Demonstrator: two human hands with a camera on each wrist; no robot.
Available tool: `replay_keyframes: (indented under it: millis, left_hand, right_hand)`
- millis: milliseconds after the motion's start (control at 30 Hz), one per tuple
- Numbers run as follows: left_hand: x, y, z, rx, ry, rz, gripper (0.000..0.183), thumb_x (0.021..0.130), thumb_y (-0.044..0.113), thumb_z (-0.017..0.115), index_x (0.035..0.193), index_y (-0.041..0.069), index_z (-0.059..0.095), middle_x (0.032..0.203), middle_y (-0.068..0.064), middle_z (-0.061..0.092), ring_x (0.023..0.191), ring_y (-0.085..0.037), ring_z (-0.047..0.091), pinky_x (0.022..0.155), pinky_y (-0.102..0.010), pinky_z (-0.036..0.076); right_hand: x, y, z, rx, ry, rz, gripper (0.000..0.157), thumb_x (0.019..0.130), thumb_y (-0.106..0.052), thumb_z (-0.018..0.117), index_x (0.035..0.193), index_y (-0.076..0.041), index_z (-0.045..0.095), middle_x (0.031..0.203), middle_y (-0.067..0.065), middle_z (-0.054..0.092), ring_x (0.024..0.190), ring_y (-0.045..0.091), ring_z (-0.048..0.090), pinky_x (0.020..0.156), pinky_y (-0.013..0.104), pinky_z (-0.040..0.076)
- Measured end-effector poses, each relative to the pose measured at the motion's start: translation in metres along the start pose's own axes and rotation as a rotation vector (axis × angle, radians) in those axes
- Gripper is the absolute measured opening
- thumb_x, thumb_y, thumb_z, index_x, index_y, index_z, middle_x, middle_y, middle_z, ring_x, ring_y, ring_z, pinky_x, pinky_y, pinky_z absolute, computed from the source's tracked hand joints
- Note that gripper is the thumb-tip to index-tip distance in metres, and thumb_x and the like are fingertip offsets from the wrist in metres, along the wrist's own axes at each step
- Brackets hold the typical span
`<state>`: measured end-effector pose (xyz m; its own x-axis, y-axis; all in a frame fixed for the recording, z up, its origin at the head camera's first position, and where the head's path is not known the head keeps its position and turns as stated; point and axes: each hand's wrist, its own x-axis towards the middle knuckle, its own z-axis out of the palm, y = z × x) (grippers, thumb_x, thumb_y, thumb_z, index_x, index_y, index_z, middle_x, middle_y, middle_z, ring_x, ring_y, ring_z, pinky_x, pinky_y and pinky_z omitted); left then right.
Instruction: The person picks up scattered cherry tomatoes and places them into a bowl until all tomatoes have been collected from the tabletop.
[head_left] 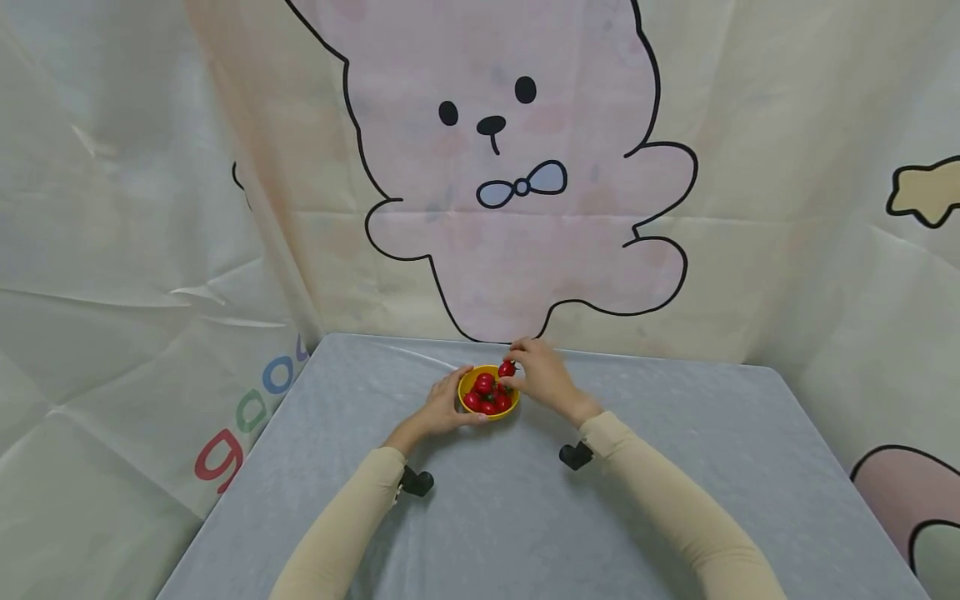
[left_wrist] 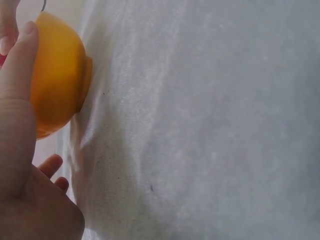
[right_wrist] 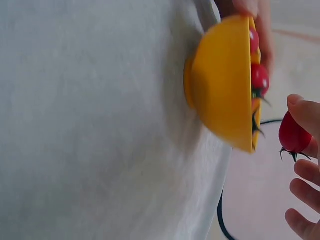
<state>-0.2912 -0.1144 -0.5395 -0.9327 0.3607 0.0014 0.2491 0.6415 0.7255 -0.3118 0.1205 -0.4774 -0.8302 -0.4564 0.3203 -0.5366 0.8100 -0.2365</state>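
A small yellow bowl [right_wrist: 220,85] stands on the cloth-covered table, with several red cherry tomatoes [head_left: 484,384] inside. My left hand [head_left: 442,408] holds the bowl from its left side, thumb at the near rim and fingers around the far side. In the left wrist view, the thumb [left_wrist: 22,60] lies along the bowl's wall. Just above the bowl's right rim, my right hand [head_left: 546,377] pinches a single cherry tomato [right_wrist: 293,134] between thumb and fingers. The green stem of that tomato points away from the bowl, and its other fingers are spread loosely.
A pale grey-blue cloth [head_left: 480,517] covers the table, slightly wrinkled. Behind the far edge hangs a cream curtain [head_left: 750,250] printed with a pink bear. Black wrist mounts [head_left: 576,455] sit below both sleeves. A dark cable [right_wrist: 223,215] shows beyond the table edge in the right wrist view.
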Motion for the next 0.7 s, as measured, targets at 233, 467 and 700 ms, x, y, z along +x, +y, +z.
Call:
replay_keyframes:
  millis: [233,467,700]
  left_hand:
    - [0.001,-0.004,-0.001,0.021,-0.011,0.015,0.101,0.079,0.052,0.078,0.156,0.024,0.020,0.160,-0.013,0.032,0.142,-0.042,0.029,0.116,-0.063,0.027]
    - [0.003,-0.005,-0.001,0.016,0.005,0.041,0.101,0.078,0.051,0.079,0.156,0.021,0.022,0.158,-0.015,0.033,0.142,-0.043,0.029,0.115,-0.062,0.026]
    - [0.003,-0.006,-0.001,0.018,0.005,0.060,0.101,0.078,0.050,0.080,0.156,0.019,0.023,0.158,-0.016,0.033,0.142,-0.044,0.028,0.116,-0.061,0.024]
  right_hand:
    - [-0.007,-0.015,0.008,0.005,0.003,-0.074,0.044,0.081,-0.043,0.079,0.109,-0.010,0.075,0.123,0.011,0.065,0.115,0.029,0.060,0.103,0.049,0.050]
    - [-0.014,-0.022,0.015,0.009,-0.021,-0.093,0.043,0.080,-0.042,0.081,0.108,-0.011,0.075,0.122,0.010,0.064,0.114,0.028,0.058,0.102,0.049,0.049]
    - [-0.017,-0.024,0.022,0.001,-0.027,-0.108,0.045,0.080,-0.045,0.080,0.110,-0.013,0.075,0.125,0.008,0.064,0.116,0.026,0.058,0.103,0.049,0.049]
